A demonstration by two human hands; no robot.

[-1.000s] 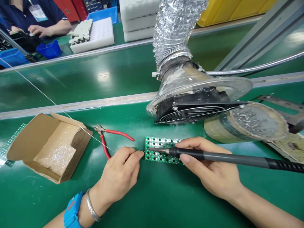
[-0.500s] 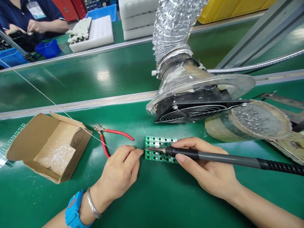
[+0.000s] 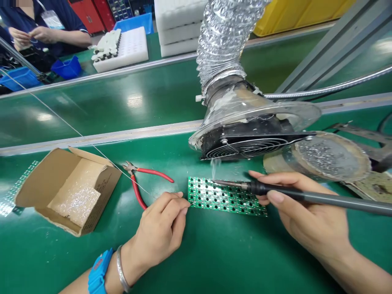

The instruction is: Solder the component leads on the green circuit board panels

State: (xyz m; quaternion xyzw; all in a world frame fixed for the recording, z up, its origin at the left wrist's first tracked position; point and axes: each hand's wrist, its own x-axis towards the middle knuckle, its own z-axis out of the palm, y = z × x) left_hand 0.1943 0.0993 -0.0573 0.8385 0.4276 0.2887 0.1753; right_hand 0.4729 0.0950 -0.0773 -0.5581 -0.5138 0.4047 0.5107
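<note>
Green board [image 3: 225,200]: here it is, flat on the surface [image 3: 220,261] between the two hands, black dots in rows, long axis running left to right with the right end dipping a touch towards the wearer.
Nearer hand: it's the left [image 3: 163,232], fingertips right at the board's left end; the right [image 3: 309,212] sits off the other end, with only the iron bridging across.
Left grip: thumb and forefinger pinched narrow, the other fingers curled, and a thin wire [image 3: 82,136] comes down from the upper left into that pinch; a short end pokes out over the board's near-left corner.
Right grip: closed like a pen hold on the soldering iron [image 3: 330,199], thumb on the near side, fingers beyond, cord side trailing right.
Iron tip [image 3: 223,182]: pointing left along the board's far edge, well apart from the wire end; touching or just above, I can't tell.
Smoke [image 3: 214,168]: a pale wisp by the tip, up towards the fan [image 3: 257,148].
Red-handled cutters [image 3: 155,173]: lying spread, just beyond the left hand, nobody on them.
Cardboard box [image 3: 45,179]: open at far left, shiny bits inside.
</note>
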